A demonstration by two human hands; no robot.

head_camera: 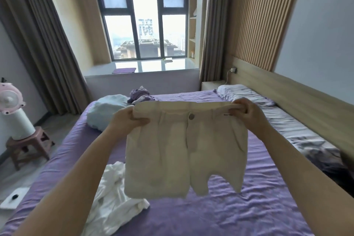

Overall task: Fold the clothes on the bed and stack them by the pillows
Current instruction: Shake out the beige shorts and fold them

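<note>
A pair of cream shorts (182, 151) with a metal button hangs in the air above the purple bed (239, 207). My left hand (127, 119) pinches the left end of the waistband. My right hand (249, 115) grips the right end. A crumpled white garment (113, 197) lies on the sheet below the shorts. Further off lie a pale blue bundle (104, 112) and a purple-and-white heap of clothes (140, 95). Patterned pillows (243, 93) run along the headboard on the right.
A wooden headboard (306, 105) lines the bed's right side, with a bedside table (212, 85) at the far end. A pink fan (13, 113) stands on a small stool (28, 144) at the left. A white scale (13, 198) lies on the floor. The window ledge (145, 67) is beyond the bed.
</note>
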